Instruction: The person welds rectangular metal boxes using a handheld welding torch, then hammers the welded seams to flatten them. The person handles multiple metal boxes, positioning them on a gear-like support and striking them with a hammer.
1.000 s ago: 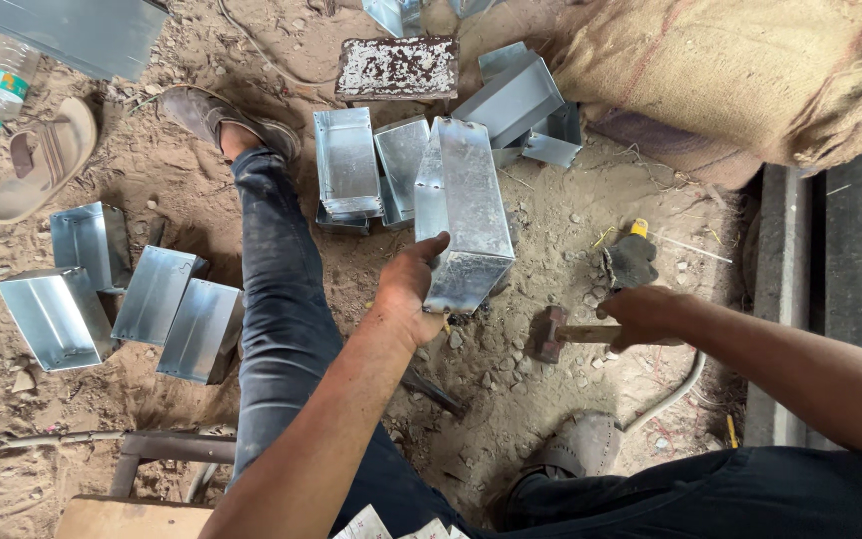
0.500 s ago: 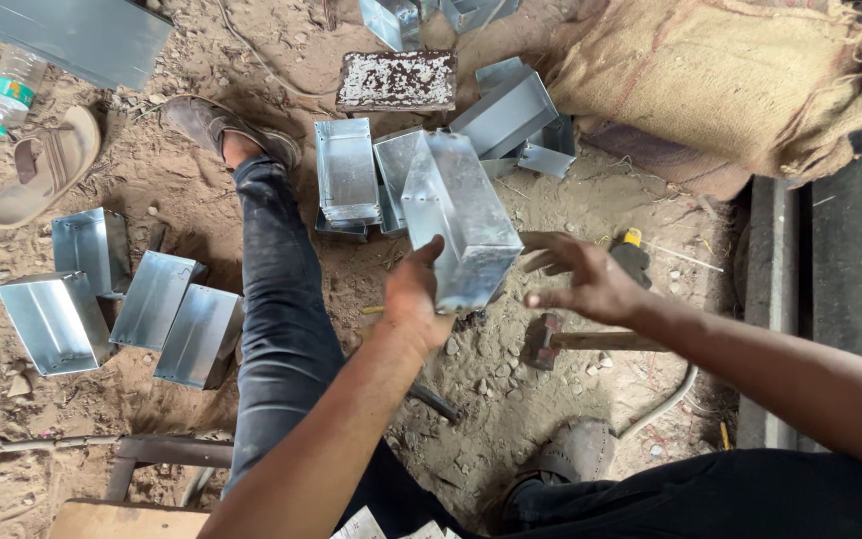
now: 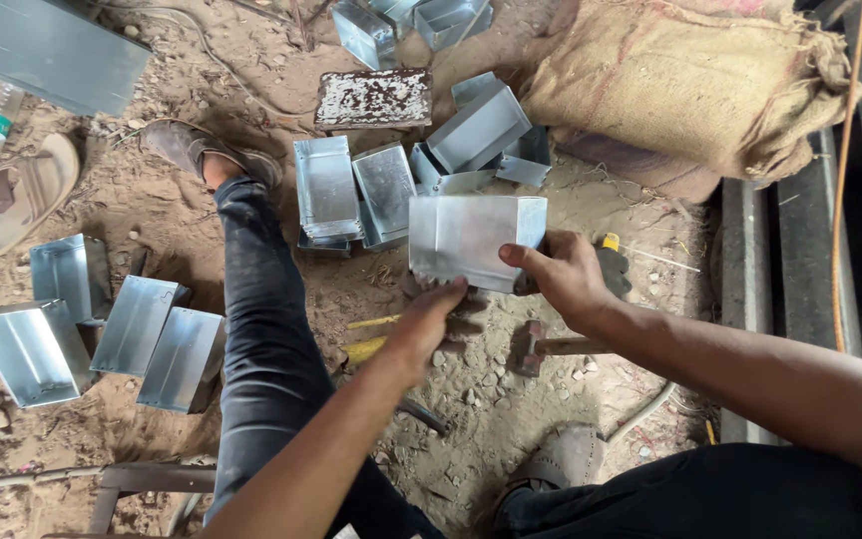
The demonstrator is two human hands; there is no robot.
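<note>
Seated on the sandy ground, the person holds a folded sheet-metal box [image 3: 471,240] up between both hands, above the dirt and just in front of the outstretched leg [image 3: 271,339]. The left hand [image 3: 429,324] supports its lower edge from beneath with fingers curled against the metal, and the right hand [image 3: 563,279] clamps the right end, thumb laid across the face and fingers wrapped behind. The step in hand looks like turning or checking the box; the hammer [image 3: 541,347] lies on the ground just below the right hand, so any further shaping would call for freeing that hand to pick it up. The held box shows a plain outer face; whether anything sits inside cannot be told. 2 similar boxes [image 3: 351,190] lie side by side just beyond it, open and holding nothing visible. More pieces [image 3: 481,130] are heaped beside the burlap sack [image 3: 680,90], and 4 metal trays [image 3: 102,324] rest well apart near a sandal [image 3: 22,190].
</note>
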